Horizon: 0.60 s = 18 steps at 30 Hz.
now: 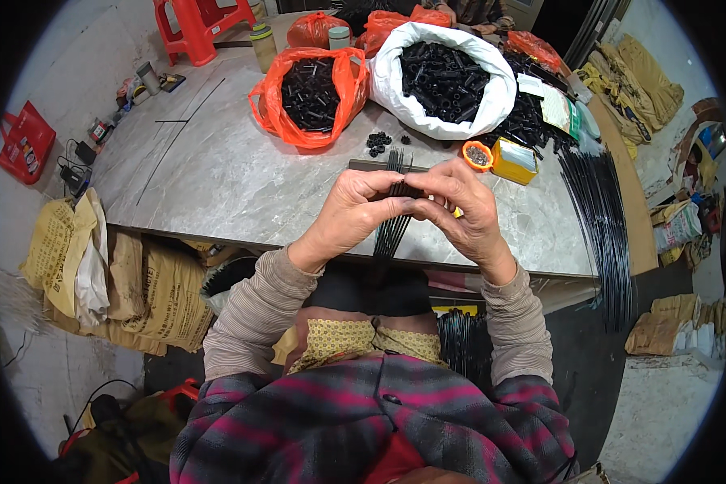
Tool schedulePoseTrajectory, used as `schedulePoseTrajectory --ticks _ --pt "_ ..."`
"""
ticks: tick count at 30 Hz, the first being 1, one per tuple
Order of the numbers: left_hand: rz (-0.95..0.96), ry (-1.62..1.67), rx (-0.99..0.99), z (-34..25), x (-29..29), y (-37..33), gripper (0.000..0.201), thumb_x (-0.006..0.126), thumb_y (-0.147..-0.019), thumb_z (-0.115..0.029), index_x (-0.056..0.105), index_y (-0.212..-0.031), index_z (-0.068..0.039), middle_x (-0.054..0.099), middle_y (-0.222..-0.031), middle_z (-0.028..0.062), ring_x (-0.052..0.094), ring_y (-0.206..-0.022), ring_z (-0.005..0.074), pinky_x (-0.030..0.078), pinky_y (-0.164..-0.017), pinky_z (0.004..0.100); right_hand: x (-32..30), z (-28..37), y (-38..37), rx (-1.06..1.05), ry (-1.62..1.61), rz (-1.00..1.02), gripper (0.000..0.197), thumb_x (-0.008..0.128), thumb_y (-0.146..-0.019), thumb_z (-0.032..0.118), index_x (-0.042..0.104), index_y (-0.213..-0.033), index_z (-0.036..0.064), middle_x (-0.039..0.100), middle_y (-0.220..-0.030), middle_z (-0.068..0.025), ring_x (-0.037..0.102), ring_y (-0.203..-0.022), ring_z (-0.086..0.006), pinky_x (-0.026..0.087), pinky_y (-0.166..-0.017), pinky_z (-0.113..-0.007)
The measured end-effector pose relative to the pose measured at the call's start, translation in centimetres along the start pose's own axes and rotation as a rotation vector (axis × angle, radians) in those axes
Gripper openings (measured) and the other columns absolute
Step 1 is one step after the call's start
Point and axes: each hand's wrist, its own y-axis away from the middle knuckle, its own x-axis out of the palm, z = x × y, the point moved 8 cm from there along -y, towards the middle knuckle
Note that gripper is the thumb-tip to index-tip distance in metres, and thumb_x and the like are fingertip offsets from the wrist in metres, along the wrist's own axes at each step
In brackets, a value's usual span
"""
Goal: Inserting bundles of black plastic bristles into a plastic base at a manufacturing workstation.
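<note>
Above the table's near edge, my left hand (348,211) and my right hand (465,208) meet with the fingertips of both pinched together. Something small and dark shows between the fingers, too covered to make out. Directly beneath them lies a bundle of thin black rods (390,238), which sticks out over the table edge toward me. Beyond my hands sits a little group of small black ring-like parts (377,143). Right of these are an orange cup (477,156) of small metal bits and a yellow box (514,161).
A red bag (264,103) and a white sack (387,71), both filled with black tubular parts, stand at the back of the grey table (218,177). Long black rods (601,218) overhang its right side. Another person's hand (486,28) shows at the far side.
</note>
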Motion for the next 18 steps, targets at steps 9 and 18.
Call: schedulePoseTrajectory --ticks 9,18 --pt "0.024 -0.136 0.005 -0.6 -0.1 0.1 0.016 0.069 -0.092 -0.001 0.072 -0.107 0.005 0.073 -0.099 0.0061 0.067 -0.097 0.0111 0.056 -0.085 0.0264 0.2 1.0 -0.8 -0.08 0.124 0.125 0.038 0.079 -0.082 0.01 0.072 -0.12 0.011 0.06 -0.085 -0.0083 0.061 -0.068 -0.0182 0.049 -0.057 -0.031" --pt "-0.04 -0.196 -0.05 -1.7 0.7 1.0 0.012 0.064 -0.09 0.003 0.072 -0.098 0.007 0.076 -0.092 0.0131 0.072 -0.088 0.0172 0.057 -0.081 0.0281 -0.8 -9.7 4.2 0.507 -0.055 0.025 0.015 0.063 -0.096 0.005 0.069 -0.109 -0.0011 0.068 -0.092 -0.0081 0.066 -0.078 -0.0152 0.052 -0.067 -0.028"
